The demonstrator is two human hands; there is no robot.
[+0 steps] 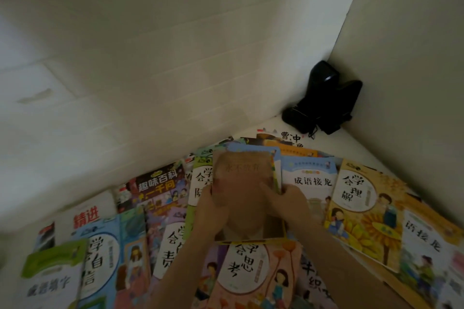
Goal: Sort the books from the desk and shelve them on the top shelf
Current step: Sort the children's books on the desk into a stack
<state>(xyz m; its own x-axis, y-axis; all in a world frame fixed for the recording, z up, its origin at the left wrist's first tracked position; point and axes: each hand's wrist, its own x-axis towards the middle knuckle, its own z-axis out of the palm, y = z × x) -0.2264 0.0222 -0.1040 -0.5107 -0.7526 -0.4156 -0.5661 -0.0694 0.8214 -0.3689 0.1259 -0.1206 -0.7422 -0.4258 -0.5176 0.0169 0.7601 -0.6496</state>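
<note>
Many colourful children's books lie spread and overlapping across the white desk (339, 143). Both my hands hold a small stack of books topped by a brown-covered book (244, 190) above the middle of the spread. My left hand (209, 211) grips the stack's left edge. On the right edge, my right hand (286, 202) holds it with the thumb lying on the brown cover. Under the stack lies a pink book (248, 276). Beside it are a blue-and-white book (311, 180) and a yellow book (364, 211).
A black device (324, 100) stands in the far corner where two white walls meet. More books reach the desk's left side, among them a dark encyclopedia-style book (158, 185) and a green-topped one (52, 276). The right wall runs close along the books.
</note>
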